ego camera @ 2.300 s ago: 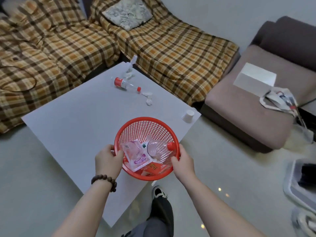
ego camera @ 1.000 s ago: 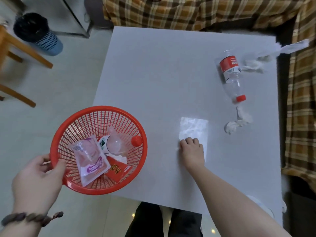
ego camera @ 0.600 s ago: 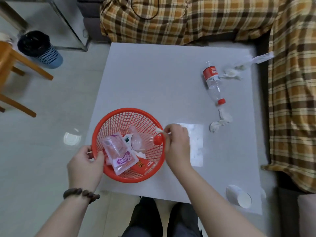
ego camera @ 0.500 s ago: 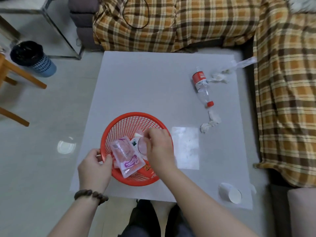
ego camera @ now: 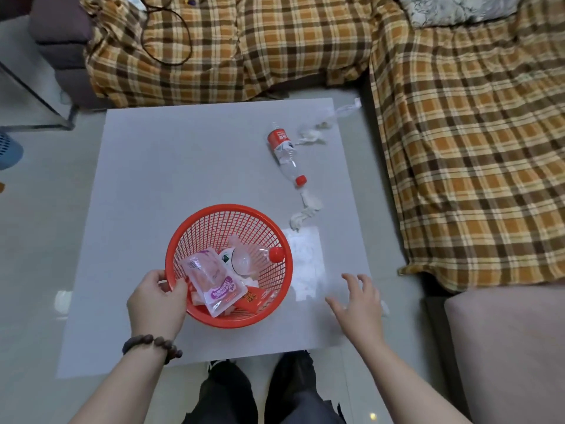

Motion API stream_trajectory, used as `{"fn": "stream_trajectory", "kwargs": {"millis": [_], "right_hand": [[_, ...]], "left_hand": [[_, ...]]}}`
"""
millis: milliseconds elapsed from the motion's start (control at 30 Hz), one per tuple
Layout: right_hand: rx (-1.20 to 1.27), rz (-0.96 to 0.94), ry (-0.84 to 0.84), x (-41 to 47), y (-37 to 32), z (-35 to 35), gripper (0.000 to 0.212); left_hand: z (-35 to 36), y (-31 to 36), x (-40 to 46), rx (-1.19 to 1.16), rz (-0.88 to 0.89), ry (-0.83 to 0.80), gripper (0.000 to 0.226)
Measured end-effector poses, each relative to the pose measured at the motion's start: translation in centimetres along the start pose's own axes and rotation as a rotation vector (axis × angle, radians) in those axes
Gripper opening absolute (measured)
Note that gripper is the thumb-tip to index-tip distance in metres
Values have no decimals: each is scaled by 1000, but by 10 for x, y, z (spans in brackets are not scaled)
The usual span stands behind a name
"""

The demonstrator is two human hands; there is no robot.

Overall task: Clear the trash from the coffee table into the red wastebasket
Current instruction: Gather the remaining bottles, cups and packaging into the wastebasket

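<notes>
The red wastebasket (ego camera: 195,231) rests on the near part of the grey coffee table (ego camera: 171,166), and my left hand (ego camera: 157,301) grips its near-left rim. Inside lie a clear pink pouch, a crushed bottle with a red cap and a red wrapper. My right hand (ego camera: 357,304) hovers open over the table's near right corner, fingers spread, holding nothing. A plastic bottle (ego camera: 284,151) with a red label lies on the far right of the table. A crumpled tissue (ego camera: 305,209) lies below its cap, and more tissue and clear wrap (ego camera: 318,133) sit by the far right corner.
Plaid-covered sofas (ego camera: 458,148) border the table at the back and right. A brown ottoman (ego camera: 504,347) is at the lower right. A blue bin (ego camera: 9,148) shows at the left edge. My legs are below the table's near edge.
My right hand dropped a small scrap into the basket, then drew out and moved right over the table's near corner. My left hand has kept its grip on the rim.
</notes>
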State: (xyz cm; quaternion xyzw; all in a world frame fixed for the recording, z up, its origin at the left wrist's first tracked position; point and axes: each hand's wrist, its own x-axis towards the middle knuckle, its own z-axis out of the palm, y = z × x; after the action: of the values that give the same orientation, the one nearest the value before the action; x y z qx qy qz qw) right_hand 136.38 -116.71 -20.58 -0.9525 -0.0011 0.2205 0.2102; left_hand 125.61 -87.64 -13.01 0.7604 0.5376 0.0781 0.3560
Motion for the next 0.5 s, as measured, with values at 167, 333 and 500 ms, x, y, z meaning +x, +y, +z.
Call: {"fn": "stream_trajectory", "kwargs": {"millis": [167,333,500], "right_hand": [[-58,50,-265,3,51,25,70],[-81,29,-268,9,61,41,30],[-56,27,-269,13,62,40,35]], "left_hand": [[17,3,-17,34,-10,27,5],[25,1,-31,42,-19,47,4],[26,3,-42,42,-16,66,5]]}}
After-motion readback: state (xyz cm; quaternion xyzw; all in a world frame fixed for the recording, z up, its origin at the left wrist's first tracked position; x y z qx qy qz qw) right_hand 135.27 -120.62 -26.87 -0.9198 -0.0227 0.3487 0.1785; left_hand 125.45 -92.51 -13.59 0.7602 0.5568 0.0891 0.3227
